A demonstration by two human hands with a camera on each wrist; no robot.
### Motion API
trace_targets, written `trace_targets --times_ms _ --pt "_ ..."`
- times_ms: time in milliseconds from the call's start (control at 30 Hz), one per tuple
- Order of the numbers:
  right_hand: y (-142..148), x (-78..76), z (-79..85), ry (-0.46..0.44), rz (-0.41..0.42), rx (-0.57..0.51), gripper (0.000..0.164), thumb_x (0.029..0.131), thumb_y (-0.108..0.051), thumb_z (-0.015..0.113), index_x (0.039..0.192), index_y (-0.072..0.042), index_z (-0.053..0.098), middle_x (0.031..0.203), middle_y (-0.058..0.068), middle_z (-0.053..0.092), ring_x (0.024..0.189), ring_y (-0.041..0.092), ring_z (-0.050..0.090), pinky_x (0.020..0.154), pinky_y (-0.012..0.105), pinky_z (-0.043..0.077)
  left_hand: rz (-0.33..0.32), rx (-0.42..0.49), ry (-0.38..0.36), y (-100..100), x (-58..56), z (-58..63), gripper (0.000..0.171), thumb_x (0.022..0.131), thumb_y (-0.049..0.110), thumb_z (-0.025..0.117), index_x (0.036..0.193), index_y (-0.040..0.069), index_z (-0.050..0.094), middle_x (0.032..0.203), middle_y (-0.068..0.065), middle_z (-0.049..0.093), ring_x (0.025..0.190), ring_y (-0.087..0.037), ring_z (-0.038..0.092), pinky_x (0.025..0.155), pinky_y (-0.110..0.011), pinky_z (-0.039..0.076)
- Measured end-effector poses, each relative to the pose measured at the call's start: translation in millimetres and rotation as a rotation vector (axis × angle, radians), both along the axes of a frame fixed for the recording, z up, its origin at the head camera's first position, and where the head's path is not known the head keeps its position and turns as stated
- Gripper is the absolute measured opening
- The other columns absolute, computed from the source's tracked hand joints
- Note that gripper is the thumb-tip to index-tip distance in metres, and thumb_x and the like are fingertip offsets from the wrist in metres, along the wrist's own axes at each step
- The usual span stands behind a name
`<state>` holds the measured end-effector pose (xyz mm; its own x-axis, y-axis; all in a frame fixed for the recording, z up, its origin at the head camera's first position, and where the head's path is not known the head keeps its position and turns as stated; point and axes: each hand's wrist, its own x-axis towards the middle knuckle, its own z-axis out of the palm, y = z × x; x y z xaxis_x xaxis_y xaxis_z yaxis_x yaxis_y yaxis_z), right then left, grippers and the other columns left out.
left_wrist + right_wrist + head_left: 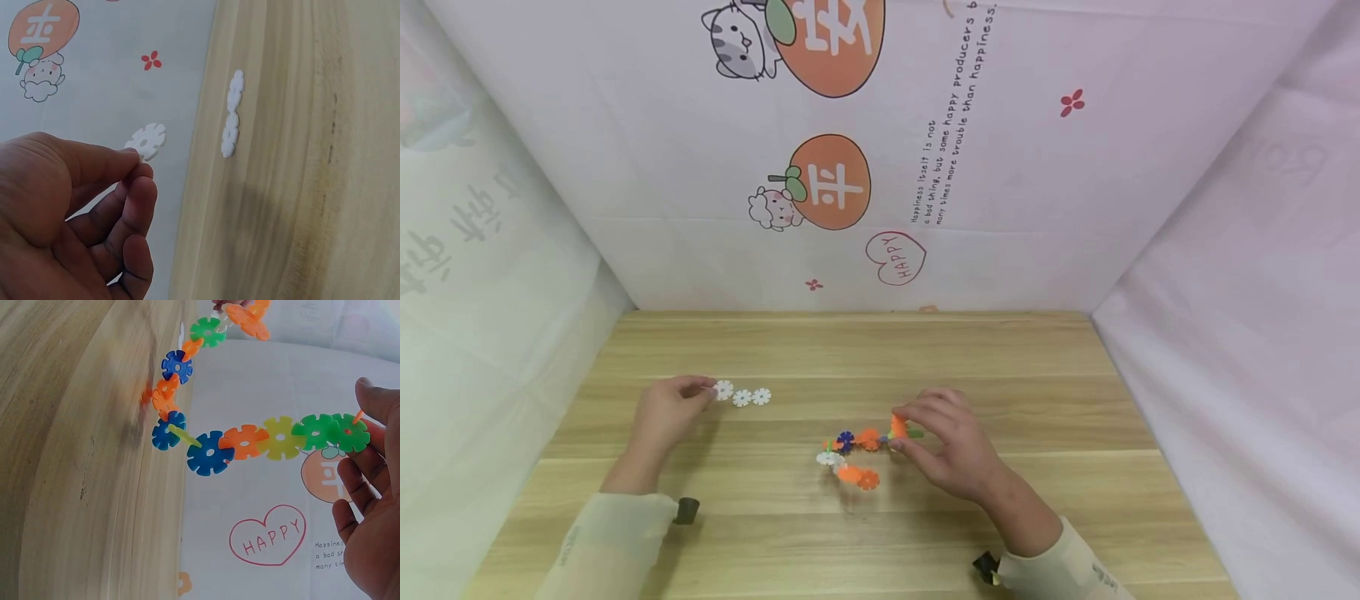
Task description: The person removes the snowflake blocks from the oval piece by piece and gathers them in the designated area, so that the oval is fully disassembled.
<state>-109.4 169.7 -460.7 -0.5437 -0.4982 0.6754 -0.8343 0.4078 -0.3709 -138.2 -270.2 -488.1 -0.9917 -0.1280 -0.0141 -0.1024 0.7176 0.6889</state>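
Observation:
My left hand (666, 417) pinches a white notched plastic disc (149, 140) between thumb and fingertips, above the table. Right beside it, two joined white discs (231, 115) lie on the wood. Over on the right, my right hand (955, 442) holds one end of a chain of interlocking snowflake discs (244, 442). Green, yellow, orange and blue discs follow one another along it. At the held end, an orange disc (358, 417) sits edge-on between thumb and finger beside a green disc (340, 432). The chain bends round on the left to white (829, 458) and orange discs (867, 479).
The wooden table (790, 542) meets a white printed cloth wall (1000, 267) at its back edge. Cloth also hangs at the left (497, 275) and right sides. A small black piece (686, 510) shows at the left sleeve, another (986, 568) at the right.

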Motion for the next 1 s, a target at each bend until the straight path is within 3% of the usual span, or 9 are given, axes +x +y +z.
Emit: trace_targets --times_ms 267,567,800,1000 --pt "-1 -1.2 0.5 -0.011 -0.004 0.013 0.033 0.097 -0.035 0.075 0.118 -0.01 0.075 0.113 -0.001 0.075 0.106 0.02 0.062 0.096 0.043 0.045 -0.022 -0.042 -0.044 -9 -6.3 -10.7 0.027 0.1 0.024 0.066 0.121 0.008 0.075 0.125 -0.021 0.07 0.115 -0.043 0.064 0.092 -0.059 0.051" --pt "-3 -0.3 1.3 -0.015 -0.001 0.019 0.032 0.095 -0.032 0.077 0.118 -0.01 0.075 0.113 -0.001 0.075 0.105 0.02 0.062 0.096 0.044 0.044 0.013 -0.042 -0.101 -14 -9.7 -21.3 0.032 0.098 0.024 0.065 0.122 0.005 0.074 0.118 -0.022 0.073 0.087 -0.026 0.071 0.076 -0.042 0.055" --pt "-4 0.4 3.2 -0.007 -0.003 0.022 0.034 0.087 -0.023 0.084 0.117 -0.01 0.076 0.111 0.0 0.076 0.104 0.02 0.062 0.094 0.044 0.046 -0.011 -0.047 -0.133 -17 -11.6 -28.7 0.032 0.1 0.026 0.065 0.12 0.004 0.074 0.125 -0.022 0.07 0.116 -0.044 0.063 0.094 -0.059 0.05" --pt "-4 0.1 2.6 0.017 0.001 0.019 0.033 0.088 -0.025 0.083 0.116 -0.009 0.076 0.11 -0.001 0.076 0.102 0.019 0.062 0.093 0.043 0.046 -0.014 -0.05 -0.155 -16 -11.9 -30.1 0.033 0.1 0.028 0.065 0.119 0.002 0.074 0.127 -0.023 0.069 0.122 -0.049 0.058 0.1 -0.063 0.045"
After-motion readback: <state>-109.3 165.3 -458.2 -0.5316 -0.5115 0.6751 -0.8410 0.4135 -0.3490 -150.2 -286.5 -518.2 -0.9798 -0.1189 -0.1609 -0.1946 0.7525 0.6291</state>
